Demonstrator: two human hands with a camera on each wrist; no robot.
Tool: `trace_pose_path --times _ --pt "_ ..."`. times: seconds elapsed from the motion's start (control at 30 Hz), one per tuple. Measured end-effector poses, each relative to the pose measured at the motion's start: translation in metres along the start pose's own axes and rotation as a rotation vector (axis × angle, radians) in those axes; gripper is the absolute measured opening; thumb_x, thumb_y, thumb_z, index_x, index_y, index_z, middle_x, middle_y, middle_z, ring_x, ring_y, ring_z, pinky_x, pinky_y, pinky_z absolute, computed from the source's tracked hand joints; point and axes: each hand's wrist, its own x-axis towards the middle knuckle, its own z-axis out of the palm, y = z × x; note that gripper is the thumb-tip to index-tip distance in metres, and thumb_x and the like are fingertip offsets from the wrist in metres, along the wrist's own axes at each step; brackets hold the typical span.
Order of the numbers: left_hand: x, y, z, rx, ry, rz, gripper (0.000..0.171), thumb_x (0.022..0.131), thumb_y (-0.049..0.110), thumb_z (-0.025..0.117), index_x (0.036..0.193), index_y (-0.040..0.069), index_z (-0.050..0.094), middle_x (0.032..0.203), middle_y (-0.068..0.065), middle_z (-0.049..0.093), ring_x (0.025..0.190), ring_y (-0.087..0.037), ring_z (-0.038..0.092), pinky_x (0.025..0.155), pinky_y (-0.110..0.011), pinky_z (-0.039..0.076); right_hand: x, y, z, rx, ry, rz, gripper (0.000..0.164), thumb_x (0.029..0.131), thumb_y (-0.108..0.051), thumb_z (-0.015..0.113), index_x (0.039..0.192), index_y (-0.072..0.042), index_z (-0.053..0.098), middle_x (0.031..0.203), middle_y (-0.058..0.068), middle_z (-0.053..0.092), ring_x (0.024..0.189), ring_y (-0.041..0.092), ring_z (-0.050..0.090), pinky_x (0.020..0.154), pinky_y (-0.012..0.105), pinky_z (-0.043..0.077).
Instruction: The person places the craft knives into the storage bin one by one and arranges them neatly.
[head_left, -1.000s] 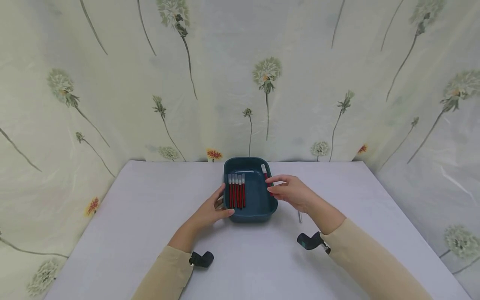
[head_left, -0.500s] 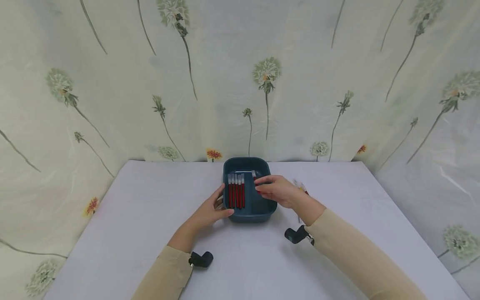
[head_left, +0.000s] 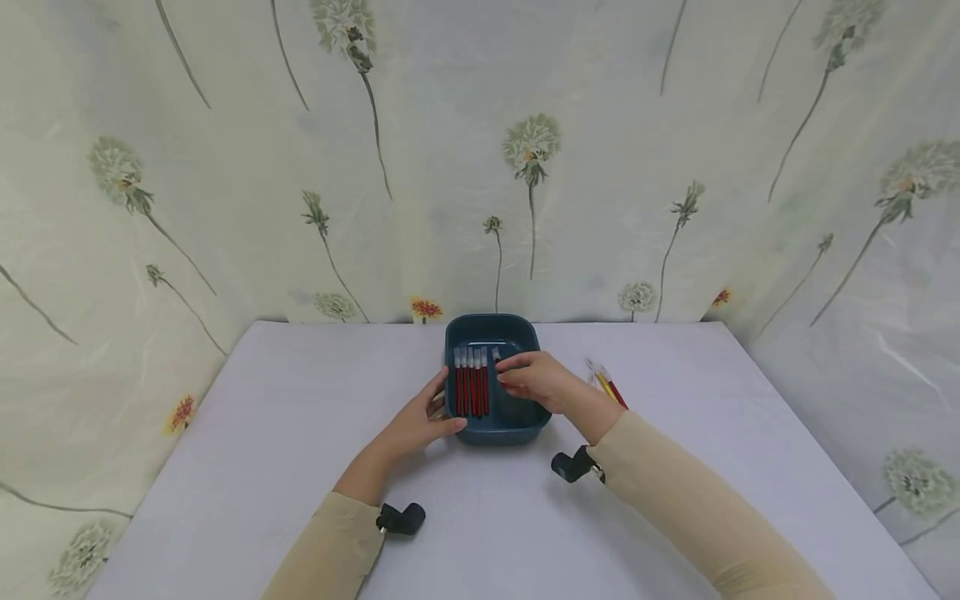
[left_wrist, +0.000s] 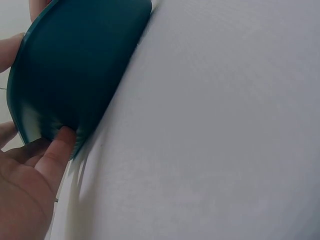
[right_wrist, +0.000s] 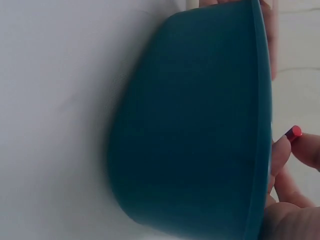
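Observation:
A dark teal plastic tub (head_left: 501, 437) stands at the middle of the table's far part. My left hand (head_left: 420, 423) grips its left side and near corner; in the left wrist view fingers press on the outer wall of the tub (left_wrist: 75, 65). Inside, along the left, several red pens with clear caps (head_left: 471, 387) lie side by side. Over the tub's inside, my right hand (head_left: 538, 379) pinches another red pen (head_left: 496, 353), its capped end showing just right of the row. The right wrist view shows the red end of this pen (right_wrist: 296, 132) between thumb and finger.
To the right of the tub, partly behind the right forearm, lie a yellow pen (head_left: 604, 384) and a red pen (head_left: 617, 395) with clear caps. A white cloth covers the table (head_left: 300, 383). A flower-printed curtain (head_left: 450, 167) hangs along the back and sides.
My right hand has carried the red pen leftward from the tub's right rim to beside the row. The pens on the right have come into view. The left hand keeps its hold.

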Motion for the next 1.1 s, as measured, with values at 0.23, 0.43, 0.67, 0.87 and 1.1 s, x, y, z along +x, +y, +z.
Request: trace_pose_path --times 0.23,0.43,0.67,0.87,1.1 --pt "0.0 -0.001 -0.001 -0.003 -0.003 0.012 0.095 0.09 0.019 0.077 0.162 0.016 0.015 0.164 -0.018 0.022 0.146 -0.039 0.032 0.114 -0.048 0.036 0.005 0.001 0.01 0.021 0.017 -0.022 0.036 0.098 -0.003 0.061 0.131 0.01 0.057 0.124 0.018 0.06 0.088 0.016 0.062 0.087 0.029 0.057" --pt "0.0 -0.001 -0.002 0.0 -0.013 0.026 0.096 0.09 0.018 0.077 0.162 0.015 0.014 0.163 -0.018 0.023 0.145 -0.039 0.033 0.113 -0.048 0.037 0.008 0.002 0.015 -0.002 0.057 0.0 0.031 0.099 -0.004 0.059 0.128 0.006 0.061 0.12 0.019 0.063 0.1 0.026 0.063 0.096 0.037 0.054" --pt "0.001 -0.004 -0.002 -0.016 -0.022 0.033 0.096 0.09 0.019 0.077 0.162 0.015 0.013 0.164 -0.019 0.02 0.146 -0.04 0.03 0.114 -0.048 0.035 0.011 0.005 0.016 -0.008 0.061 -0.004 0.03 0.098 -0.002 0.059 0.127 0.006 0.061 0.117 0.019 0.064 0.097 0.026 0.064 0.101 0.043 0.052" --pt "0.001 -0.003 -0.001 0.006 -0.02 0.027 0.097 0.09 0.021 0.077 0.162 0.015 0.013 0.164 -0.018 0.02 0.146 -0.038 0.031 0.114 -0.045 0.035 0.015 0.011 0.019 -0.033 0.081 -0.002 0.029 0.096 -0.002 0.064 0.124 0.003 0.064 0.113 0.015 0.064 0.089 0.023 0.063 0.086 0.033 0.057" --pt "0.001 -0.003 -0.002 0.014 -0.02 0.015 0.098 0.09 0.022 0.078 0.162 0.018 0.012 0.164 -0.016 0.021 0.146 -0.036 0.032 0.114 -0.043 0.036 0.018 0.014 0.023 -0.078 0.111 0.003 0.027 0.094 -0.001 0.066 0.12 0.002 0.065 0.112 0.015 0.062 0.084 0.019 0.063 0.082 0.032 0.059"
